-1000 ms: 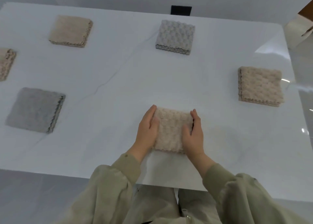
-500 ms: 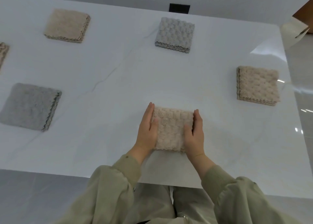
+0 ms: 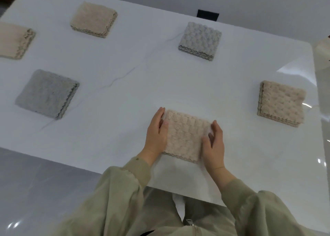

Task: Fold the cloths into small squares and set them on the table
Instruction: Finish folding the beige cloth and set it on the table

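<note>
A folded beige cloth (image 3: 184, 135) with a bumpy weave lies flat on the white table (image 3: 125, 93) near its front edge. My left hand (image 3: 156, 134) lies along the cloth's left side, fingers straight against the edge and thumb on top. My right hand (image 3: 214, 144) flanks the right side the same way, its fingertips slightly blurred at the far corner. Both hands touch the cloth and it stays on the table.
Other folded squares lie spread around: a beige one (image 3: 14, 40) at far left, a beige one (image 3: 93, 19) at back left, a grey one (image 3: 47, 93) at left, a grey bumpy one (image 3: 200, 40) at the back, a beige one (image 3: 281, 103) at right. The table's front edge runs just below my hands.
My head has turned, so the whole table sits differently in view. Both hands stay at the sides of the beige cloth; the right fingers have shifted a little.
</note>
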The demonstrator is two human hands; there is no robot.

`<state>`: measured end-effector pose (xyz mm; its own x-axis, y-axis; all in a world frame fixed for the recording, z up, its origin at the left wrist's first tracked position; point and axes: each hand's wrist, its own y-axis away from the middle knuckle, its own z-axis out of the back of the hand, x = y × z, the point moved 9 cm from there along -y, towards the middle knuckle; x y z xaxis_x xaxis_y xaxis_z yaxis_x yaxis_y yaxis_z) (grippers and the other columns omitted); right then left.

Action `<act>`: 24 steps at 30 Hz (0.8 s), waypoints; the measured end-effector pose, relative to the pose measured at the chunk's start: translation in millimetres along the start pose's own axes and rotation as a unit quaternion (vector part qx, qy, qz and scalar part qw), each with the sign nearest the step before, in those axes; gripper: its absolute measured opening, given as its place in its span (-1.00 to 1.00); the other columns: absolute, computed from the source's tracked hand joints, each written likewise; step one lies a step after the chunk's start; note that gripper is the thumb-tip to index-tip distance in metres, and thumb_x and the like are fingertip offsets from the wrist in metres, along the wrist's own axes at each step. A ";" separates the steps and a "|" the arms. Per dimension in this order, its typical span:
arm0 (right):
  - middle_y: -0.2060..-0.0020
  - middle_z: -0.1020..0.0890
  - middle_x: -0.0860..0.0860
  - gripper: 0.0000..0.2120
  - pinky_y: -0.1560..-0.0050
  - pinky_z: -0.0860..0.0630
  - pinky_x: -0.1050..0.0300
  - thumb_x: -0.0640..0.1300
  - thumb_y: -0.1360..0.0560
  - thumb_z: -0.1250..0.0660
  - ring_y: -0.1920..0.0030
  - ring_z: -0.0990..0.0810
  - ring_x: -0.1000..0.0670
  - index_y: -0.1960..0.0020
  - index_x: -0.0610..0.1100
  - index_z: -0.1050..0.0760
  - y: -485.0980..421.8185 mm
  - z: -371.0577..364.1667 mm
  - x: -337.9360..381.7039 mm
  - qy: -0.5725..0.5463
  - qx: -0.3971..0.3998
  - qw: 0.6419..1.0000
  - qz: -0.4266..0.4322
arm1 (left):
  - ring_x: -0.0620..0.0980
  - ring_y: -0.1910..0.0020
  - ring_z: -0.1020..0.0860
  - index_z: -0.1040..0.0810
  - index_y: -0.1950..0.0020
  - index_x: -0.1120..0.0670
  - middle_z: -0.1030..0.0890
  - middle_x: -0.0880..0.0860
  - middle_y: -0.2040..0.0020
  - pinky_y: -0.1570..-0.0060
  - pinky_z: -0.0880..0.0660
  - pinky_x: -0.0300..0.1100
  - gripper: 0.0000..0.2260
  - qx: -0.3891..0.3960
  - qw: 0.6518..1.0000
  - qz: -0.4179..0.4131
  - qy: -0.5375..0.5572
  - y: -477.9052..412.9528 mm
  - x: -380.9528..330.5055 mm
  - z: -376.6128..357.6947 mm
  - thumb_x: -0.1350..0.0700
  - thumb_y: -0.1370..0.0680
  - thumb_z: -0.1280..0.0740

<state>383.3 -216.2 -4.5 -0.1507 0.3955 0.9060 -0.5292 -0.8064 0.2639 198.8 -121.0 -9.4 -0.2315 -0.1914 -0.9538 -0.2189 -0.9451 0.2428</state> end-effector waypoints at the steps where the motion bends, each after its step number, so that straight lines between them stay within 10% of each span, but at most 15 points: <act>1: -0.44 -0.26 0.07 -0.46 -0.16 -0.21 0.54 -0.14 -0.56 -0.17 -0.30 -0.31 0.14 -0.51 -0.09 -0.11 -5.2 4.6 1.7 0.013 0.008 1.000 0.008 | -0.13 -0.44 -0.26 -0.27 -0.47 0.09 -0.31 -0.02 -0.46 -0.41 -0.20 -0.28 -0.63 -0.030 1.000 0.006 0.006 3.6 0.9 3.9 0.14 -0.65 -0.12; 10: -0.28 -0.47 0.00 -0.49 -0.28 -0.27 0.27 -0.04 -0.43 -0.12 -0.28 -0.40 0.07 -0.35 -0.17 -0.37 -89.8 -2.0 44.8 0.103 0.202 0.968 0.104 | -0.14 -0.35 -0.37 -0.36 -0.40 0.10 -0.43 0.00 -0.35 -0.41 -0.25 -0.19 -0.69 -0.406 0.889 0.085 0.194 78.1 29.6 24.8 0.15 -0.67 -0.05; 19: -0.31 -0.46 0.11 -0.65 -0.15 -0.27 0.55 -0.08 -0.59 -0.17 -0.28 -0.40 0.20 -0.37 -0.07 -0.39 -87.3 -81.7 66.3 0.169 0.442 0.864 0.170 | -0.36 -0.42 -0.16 -0.13 -0.51 0.04 -0.21 -0.18 -0.46 -0.37 -0.11 -0.45 -0.50 -0.522 0.824 0.056 0.213 117.3 30.9 -39.2 0.01 -0.57 -0.03; 24: -0.19 -0.51 0.21 -0.56 -0.07 -0.33 0.51 0.07 -0.47 -0.13 -0.18 -0.44 0.32 -0.30 0.01 -0.43 -70.1 -97.6 65.6 0.158 0.484 0.849 0.142 | -0.29 -0.45 -0.14 -0.09 -0.52 0.00 -0.17 -0.15 -0.49 -0.45 -0.13 -0.25 -0.51 -0.536 0.807 0.049 0.244 102.4 25.4 -54.4 0.02 -0.57 -0.04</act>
<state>328.9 -90.8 4.1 -0.4555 0.1004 0.8846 0.4760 -0.8122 0.3372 222.1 -237.0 -18.4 0.2599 -0.1145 -0.9588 0.7839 -0.5547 0.2787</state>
